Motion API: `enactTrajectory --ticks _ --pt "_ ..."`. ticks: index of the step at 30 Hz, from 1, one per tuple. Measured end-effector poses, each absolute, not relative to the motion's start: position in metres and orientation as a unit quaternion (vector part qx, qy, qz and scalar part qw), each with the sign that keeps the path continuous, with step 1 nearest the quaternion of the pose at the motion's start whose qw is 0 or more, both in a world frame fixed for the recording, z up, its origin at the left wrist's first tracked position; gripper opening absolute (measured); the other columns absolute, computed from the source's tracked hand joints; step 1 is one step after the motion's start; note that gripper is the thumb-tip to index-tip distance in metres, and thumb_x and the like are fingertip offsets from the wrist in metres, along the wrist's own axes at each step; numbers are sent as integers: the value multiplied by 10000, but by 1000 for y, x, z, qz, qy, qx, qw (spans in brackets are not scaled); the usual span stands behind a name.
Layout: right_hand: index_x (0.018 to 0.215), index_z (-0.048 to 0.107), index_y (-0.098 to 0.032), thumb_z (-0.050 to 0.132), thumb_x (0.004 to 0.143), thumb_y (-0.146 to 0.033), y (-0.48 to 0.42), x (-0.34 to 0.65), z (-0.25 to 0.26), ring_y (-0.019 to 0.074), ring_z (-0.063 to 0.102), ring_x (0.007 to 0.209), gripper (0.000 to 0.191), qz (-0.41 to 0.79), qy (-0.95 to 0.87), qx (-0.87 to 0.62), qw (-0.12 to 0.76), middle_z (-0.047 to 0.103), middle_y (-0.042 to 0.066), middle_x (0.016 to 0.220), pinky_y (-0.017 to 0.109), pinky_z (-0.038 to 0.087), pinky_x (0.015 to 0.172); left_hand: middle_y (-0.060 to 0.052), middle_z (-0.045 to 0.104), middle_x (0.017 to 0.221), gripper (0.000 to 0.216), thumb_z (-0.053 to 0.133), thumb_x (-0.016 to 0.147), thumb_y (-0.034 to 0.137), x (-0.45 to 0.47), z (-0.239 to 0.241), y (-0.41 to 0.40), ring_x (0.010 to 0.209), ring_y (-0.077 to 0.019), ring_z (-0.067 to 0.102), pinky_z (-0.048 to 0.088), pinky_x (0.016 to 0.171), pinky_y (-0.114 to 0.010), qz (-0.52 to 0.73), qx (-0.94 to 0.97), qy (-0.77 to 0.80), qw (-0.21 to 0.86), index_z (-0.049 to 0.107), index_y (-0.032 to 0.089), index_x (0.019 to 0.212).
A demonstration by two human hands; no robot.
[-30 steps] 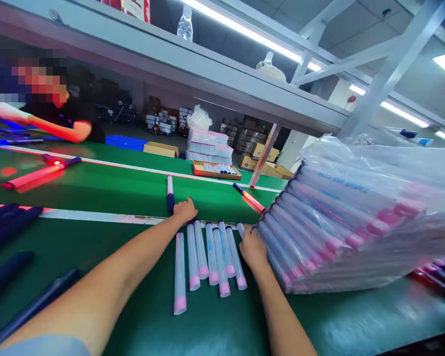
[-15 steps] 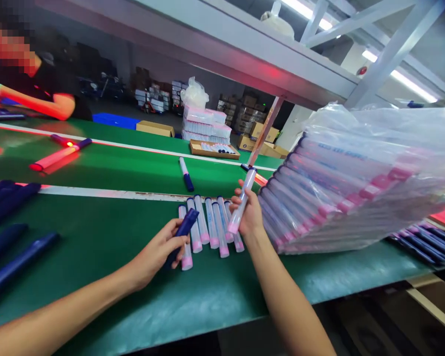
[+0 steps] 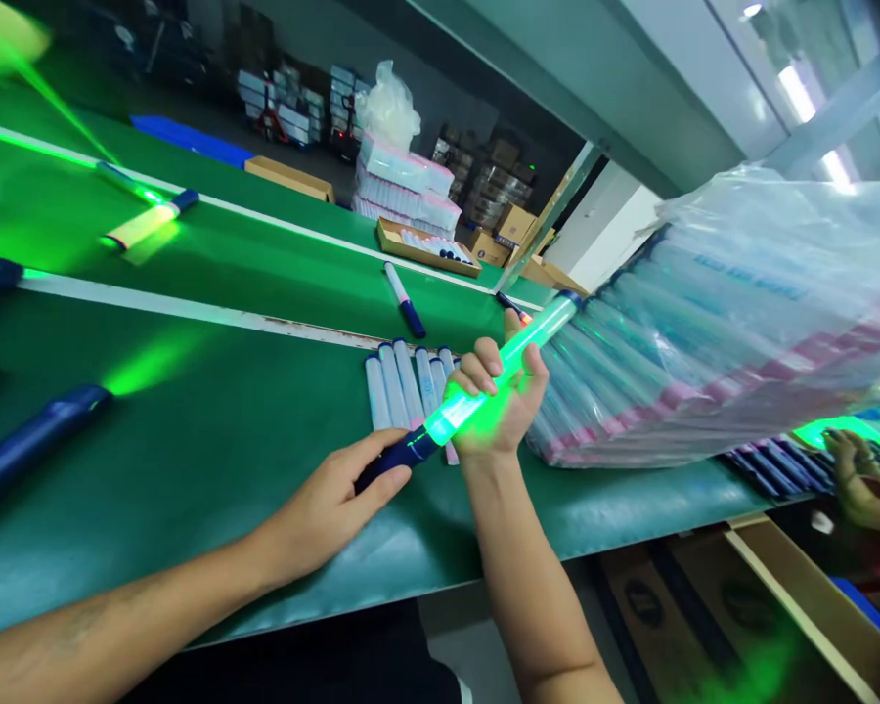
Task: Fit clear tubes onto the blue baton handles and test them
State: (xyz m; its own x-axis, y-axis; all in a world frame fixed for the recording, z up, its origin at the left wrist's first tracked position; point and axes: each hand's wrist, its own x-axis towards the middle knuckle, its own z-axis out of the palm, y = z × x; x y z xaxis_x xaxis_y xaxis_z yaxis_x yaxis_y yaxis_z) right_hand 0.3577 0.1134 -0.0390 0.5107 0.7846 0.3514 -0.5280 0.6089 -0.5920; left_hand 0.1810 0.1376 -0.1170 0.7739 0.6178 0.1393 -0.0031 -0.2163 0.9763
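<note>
My left hand grips the dark blue handle of a light stick. My right hand is wrapped round its translucent tube, which glows green where it meets the handle. Handle and tube are joined in one line above the green table. Just behind my hands lies a row of several clear tubes with pink ends. To the right a big plastic bag of the same tubes rests on the table edge.
A blue handle lies at the left. One finished stick lies on the green belt, another glows at the far left. Trays and stacked bags stand behind. Another person's hand shows at the right.
My hands brought the blue handle and the tube together; they were apart half a second ago. The joined stick now glows green. The view has tilted down and the light turned from red to green.
</note>
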Motion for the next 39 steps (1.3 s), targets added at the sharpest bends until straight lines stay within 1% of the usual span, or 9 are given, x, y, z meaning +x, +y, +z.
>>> enactTrajectory --ticks 4,11,14,21,25,27,30,36,39 --pt "1016 618 -287 565 904 -422 110 357 -38 59 147 441 183 375 -306 -234 843 266 -100 611 152 241 414 -11 637 689 462 626 928 434 184 -115 135 586 -168 540 416 512 -236 279 726 212 592 668 237 1344" --pt "1048 585 -291 524 945 -434 108 354 -37 50 178 427 187 348 -297 -254 852 299 -101 613 143 256 407 -28 627 820 512 583 928 512 187 -119 133 537 -102 471 397 461 -210 204 631 203 720 647 172 1306" --pt "1071 569 -287 507 956 -434 107 351 -38 49 179 424 196 350 -306 -252 848 305 -104 612 146 247 401 -24 614 815 498 585 933 513 188 -120 133 531 -92 462 386 453 -202 209 629 194 723 644 167 1285" --pt "1091 523 -308 525 936 -502 110 334 -40 49 246 419 248 290 -326 -310 845 308 -106 620 167 262 412 -35 617 857 490 600 938 511 185 -125 138 552 -94 474 364 474 -217 223 610 164 742 623 173 1292" --pt "1103 546 -287 560 907 -550 107 336 -19 58 393 437 328 306 -399 -312 806 446 -85 669 202 366 441 -44 644 903 474 653 917 503 179 -129 143 662 -123 561 441 627 -260 215 601 143 756 608 176 1257" --pt "1114 562 -279 593 906 -547 103 334 -5 63 439 459 340 283 -430 -307 801 489 -68 713 219 401 459 -44 645 944 521 699 886 524 177 -126 143 744 -142 608 462 730 -289 208 607 121 758 584 190 1269" --pt "1125 580 -279 612 936 -468 97 325 6 55 419 440 269 283 -454 -292 793 473 -66 697 212 380 439 -48 606 1009 657 687 850 641 181 -112 141 772 -146 622 470 768 -307 237 611 62 753 532 210 1321" --pt "1079 607 -280 622 919 -405 87 303 6 85 424 382 203 285 -454 -296 791 472 -48 614 232 370 370 -58 592 904 654 472 891 778 198 -103 137 669 -114 524 413 612 -238 287 695 44 658 577 178 1128" --pt "1041 605 -277 649 889 -419 83 292 3 93 393 346 212 279 -448 -309 792 459 -50 560 231 343 335 -46 566 852 691 453 847 840 192 -113 138 673 -120 475 370 591 -245 297 719 71 624 576 185 1032"
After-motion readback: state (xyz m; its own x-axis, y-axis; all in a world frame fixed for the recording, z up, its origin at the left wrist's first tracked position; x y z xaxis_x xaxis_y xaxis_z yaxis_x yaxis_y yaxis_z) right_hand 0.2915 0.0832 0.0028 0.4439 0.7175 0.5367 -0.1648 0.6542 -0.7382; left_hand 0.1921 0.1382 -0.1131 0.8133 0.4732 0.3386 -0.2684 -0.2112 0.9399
